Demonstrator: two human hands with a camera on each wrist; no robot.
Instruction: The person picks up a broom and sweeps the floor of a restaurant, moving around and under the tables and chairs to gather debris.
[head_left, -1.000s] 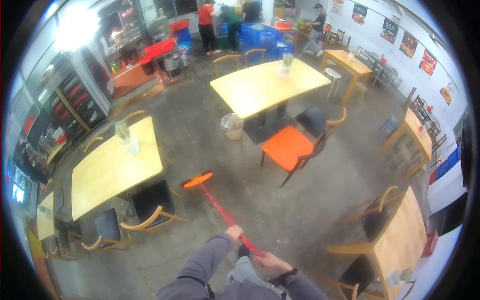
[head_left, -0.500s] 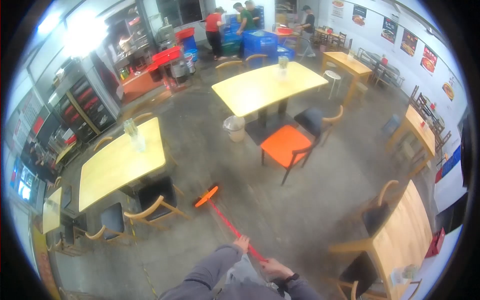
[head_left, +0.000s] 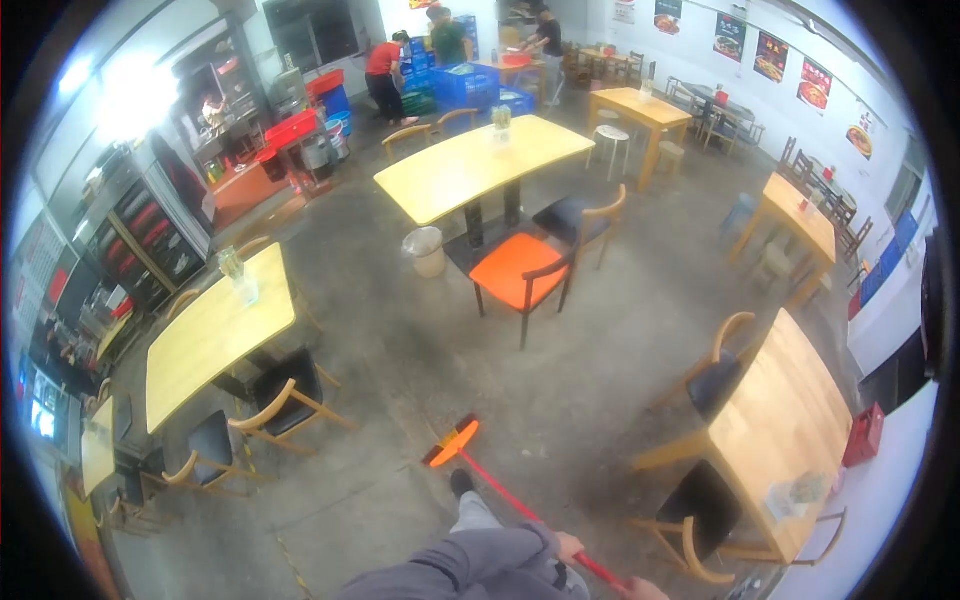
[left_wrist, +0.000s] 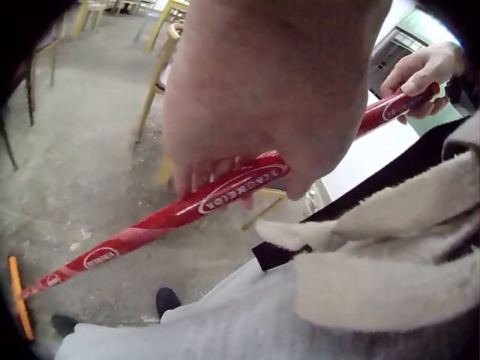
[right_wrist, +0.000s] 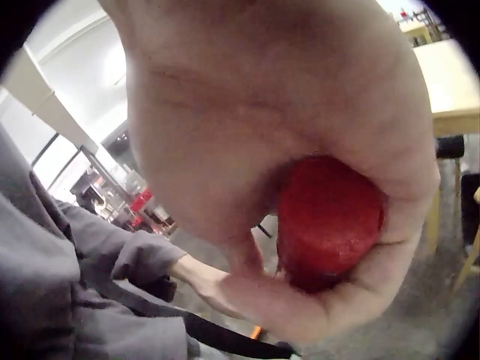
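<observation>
Broom (head_left: 500,487), handle (left_wrist: 150,227) through left grip (left_wrist: 262,97), end (right_wrist: 330,217) inside right grip (right_wrist: 277,112)

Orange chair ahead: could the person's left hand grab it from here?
Probably not. The left hand is curled round the red handle, and the orange chair stands beyond the broom head, seemingly out of arm's reach, though no furniture shows between.

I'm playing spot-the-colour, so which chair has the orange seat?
The orange-seated chair by the yellow table with the bin beside it. The other nearby chairs whose seats show have dark ones.
</observation>
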